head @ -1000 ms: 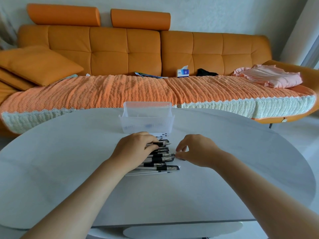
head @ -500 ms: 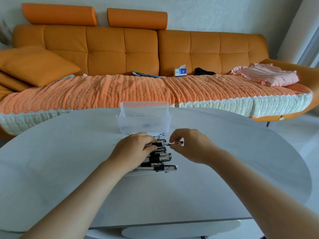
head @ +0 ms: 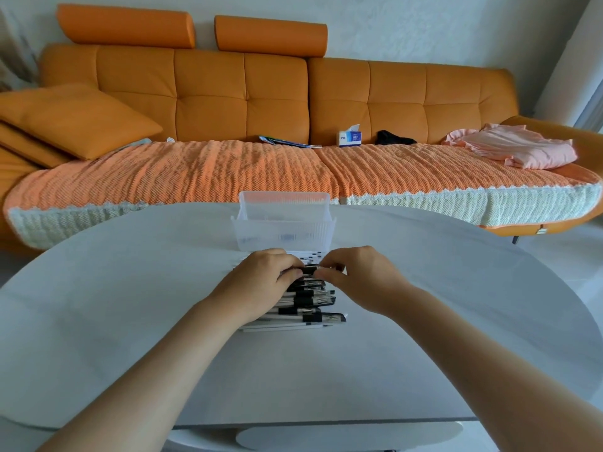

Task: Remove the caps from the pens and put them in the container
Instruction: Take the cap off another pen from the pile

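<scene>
Several white pens with black caps point(head: 308, 305) lie stacked in a tight row at the middle of the smooth, pale grey oval surface point(head: 130, 321), caps pointing right. Left hand point(head: 261, 285) rests over the barrels, hiding most of them; its fingers point(head: 290, 272) curl onto the farthest capped pen point(head: 308, 270). Right hand point(head: 362, 275) meets it there, fingers pinching that pen's black cap, though the cap's tip is covered. Just beyond, toward the surface's far edge, stands a translucent ribbed plastic container point(head: 284, 230), rectangular; its contents are hard to make out through the frosted wall.
</scene>
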`<state>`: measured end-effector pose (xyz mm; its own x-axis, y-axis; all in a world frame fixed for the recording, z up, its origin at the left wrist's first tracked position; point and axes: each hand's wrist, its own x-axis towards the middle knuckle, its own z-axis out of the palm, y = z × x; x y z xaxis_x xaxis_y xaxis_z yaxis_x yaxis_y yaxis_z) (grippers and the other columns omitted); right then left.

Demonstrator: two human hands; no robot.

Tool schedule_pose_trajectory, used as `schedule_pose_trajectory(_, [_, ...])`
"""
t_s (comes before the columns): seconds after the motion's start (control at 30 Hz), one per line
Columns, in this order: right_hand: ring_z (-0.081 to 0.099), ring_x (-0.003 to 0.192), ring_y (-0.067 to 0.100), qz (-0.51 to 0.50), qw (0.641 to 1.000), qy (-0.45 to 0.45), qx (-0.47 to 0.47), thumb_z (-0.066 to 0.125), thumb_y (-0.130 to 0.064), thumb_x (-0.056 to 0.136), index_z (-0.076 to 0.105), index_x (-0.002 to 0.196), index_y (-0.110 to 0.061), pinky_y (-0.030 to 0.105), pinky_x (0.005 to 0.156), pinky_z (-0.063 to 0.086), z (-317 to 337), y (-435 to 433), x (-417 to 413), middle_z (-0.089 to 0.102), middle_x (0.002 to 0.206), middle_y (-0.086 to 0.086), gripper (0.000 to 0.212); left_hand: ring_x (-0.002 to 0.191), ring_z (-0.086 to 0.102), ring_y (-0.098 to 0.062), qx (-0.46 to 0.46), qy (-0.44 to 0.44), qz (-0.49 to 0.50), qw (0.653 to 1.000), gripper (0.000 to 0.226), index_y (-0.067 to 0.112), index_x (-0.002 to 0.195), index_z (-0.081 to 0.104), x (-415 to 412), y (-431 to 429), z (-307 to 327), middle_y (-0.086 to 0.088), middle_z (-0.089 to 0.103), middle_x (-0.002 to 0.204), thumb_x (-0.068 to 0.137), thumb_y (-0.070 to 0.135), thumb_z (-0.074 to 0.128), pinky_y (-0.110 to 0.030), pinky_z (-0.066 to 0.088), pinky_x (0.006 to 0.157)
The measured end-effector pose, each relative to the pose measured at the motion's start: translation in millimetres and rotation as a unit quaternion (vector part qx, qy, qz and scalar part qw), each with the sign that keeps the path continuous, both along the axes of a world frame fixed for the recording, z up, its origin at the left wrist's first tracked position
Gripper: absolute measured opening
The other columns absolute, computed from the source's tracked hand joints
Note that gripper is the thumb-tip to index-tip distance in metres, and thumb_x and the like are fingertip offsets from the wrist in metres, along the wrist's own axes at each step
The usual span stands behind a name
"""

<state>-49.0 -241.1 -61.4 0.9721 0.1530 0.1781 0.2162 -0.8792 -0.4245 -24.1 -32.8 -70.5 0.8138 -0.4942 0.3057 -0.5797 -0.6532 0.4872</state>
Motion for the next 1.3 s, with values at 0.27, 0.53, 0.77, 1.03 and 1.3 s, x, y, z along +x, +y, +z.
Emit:
schedule_pose_trajectory(0.27, [0.059, 0.083, 0.009, 0.062, 0.998, -0.004, 0.027, 0.051, -0.031, 0.101, 0.07, 0.103, -0.022, 0.032, 0.076, 0.05, 2, 18, 2, 0.063, 0.089, -0.014, 0.021, 0.088, 0.057, -0.009, 0.003, -0.005, 0.006, 1.0, 0.019, 0.02, 0.105, 0.072, 5, 16, 3, 0.006, 0.063, 0.092, 0.097, 0.028, 0.056, -0.029, 0.047, 0.08])
schedule_pose_trajectory(0.53, [0.037, 0.054, 0.009, 0.043, 0.978, 0.097, 0.178, 0.052, -0.028, 0.1, 0.075, 0.085, -0.021, 0.023, 0.053, 0.033, 0, 40, -1, 0.048, 0.06, -0.006, 0.028, 0.077, 0.057, -0.01, -0.015, -0.077, -0.041, 0.996, 0.009, 0.016, 0.093, 0.075, 3, 39, 5, 0.004, 0.06, 0.078, 0.09, 0.017, 0.067, -0.034, 0.047, 0.07])
schedule_pose_trajectory(0.77, [0.055, 0.073, 0.01, 0.066, 0.993, 0.039, 0.092, 0.051, -0.02, 0.1, 0.072, 0.103, -0.028, 0.027, 0.071, 0.046, 2, 60, 3, 0.061, 0.084, -0.002, 0.022, 0.08, 0.057, -0.009, -0.012, -0.076, -0.005, 0.997, 0.011, 0.023, 0.097, 0.075, 6, 48, 10, 0.01, 0.062, 0.085, 0.088, 0.02, 0.07, -0.036, 0.049, 0.072])
schedule_pose_trajectory(1.03, [0.057, 0.084, 0.014, 0.021, 0.99, -0.134, 0.031, 0.052, -0.008, 0.1, 0.069, 0.121, -0.02, 0.015, 0.068, 0.041, 21, 53, 31, 0.061, 0.105, -0.006, 0.03, 0.114, 0.048, -0.024, 0.036, -0.24, 0.134, 0.961, 0.051, 0.022, 0.13, 0.056, 30, 59, 15, 0.001, 0.056, 0.123, 0.082, 0.027, 0.074, -0.038, 0.039, 0.093])
schedule_pose_trajectory(1.3, [0.058, 0.075, 0.02, -0.064, 0.993, -0.078, -0.054, 0.045, -0.011, 0.102, 0.071, 0.116, -0.023, 0.039, 0.063, 0.053, 37, 48, 103, 0.064, 0.107, 0.001, 0.032, 0.14, 0.022, -0.02, 0.075, -0.128, 0.1, 0.984, 0.066, 0.022, 0.15, 0.027, 48, 57, 0, 0.002, 0.028, 0.153, 0.093, 0.034, 0.058, -0.037, 0.03, 0.111])
